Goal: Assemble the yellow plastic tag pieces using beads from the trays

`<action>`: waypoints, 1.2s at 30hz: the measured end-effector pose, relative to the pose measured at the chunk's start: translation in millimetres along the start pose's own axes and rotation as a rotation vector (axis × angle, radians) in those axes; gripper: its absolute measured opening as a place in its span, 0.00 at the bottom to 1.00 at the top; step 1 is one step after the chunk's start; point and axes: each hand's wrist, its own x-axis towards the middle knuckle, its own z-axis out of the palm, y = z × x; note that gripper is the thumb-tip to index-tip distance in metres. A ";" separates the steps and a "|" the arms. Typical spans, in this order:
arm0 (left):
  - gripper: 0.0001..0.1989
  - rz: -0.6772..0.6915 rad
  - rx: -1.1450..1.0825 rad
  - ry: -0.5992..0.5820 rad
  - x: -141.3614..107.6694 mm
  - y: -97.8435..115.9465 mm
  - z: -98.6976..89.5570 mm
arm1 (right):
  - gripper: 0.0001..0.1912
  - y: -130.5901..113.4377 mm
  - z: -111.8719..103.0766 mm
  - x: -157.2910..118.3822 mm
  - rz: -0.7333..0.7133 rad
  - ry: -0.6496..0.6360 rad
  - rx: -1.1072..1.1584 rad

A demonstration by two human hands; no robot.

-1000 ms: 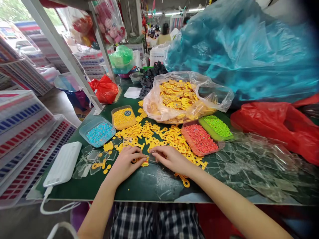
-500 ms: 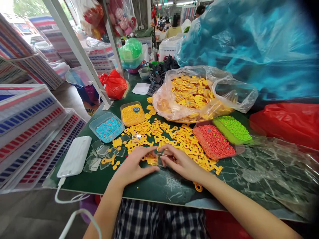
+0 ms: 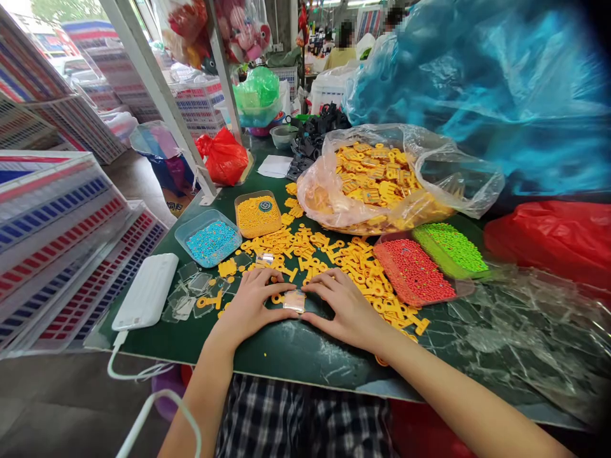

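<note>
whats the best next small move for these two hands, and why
Probably press the clear cover down evenly: the left hand and right hand pinch it from opposite sides, and it seems to lie over the yellow piece, whose ring sticks out.

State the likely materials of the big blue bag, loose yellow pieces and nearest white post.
Blue bag: thin, glossy plastic film, given its creases and bright highlights.
Yellow pieces: probably moulded plastic, smooth, given their even colour and repeated ring-ended shapes.
White post: perhaps painted metal, fairly matt, given its straight edges; possibly wood.
</note>
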 end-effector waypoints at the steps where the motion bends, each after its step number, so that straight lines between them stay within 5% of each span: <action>1: 0.21 -0.020 0.012 -0.023 0.3 0.5 0.6 | 0.17 0.4 1.1 0.0 -0.007 -0.002 -0.041; 12: 0.27 -0.091 0.026 -0.104 -0.3 2.9 0.9 | 0.17 2.7 6.5 0.0 -0.040 0.013 -0.177; 20: 0.21 -0.087 -0.001 -0.098 -3.9 -2.1 -1.6 | 0.17 3.1 8.0 -0.9 -0.014 0.021 -0.134; 36: 0.17 -0.110 0.051 -0.102 -3.9 -4.0 1.4 | 0.16 -2.2 4.5 5.3 0.219 -0.027 -0.081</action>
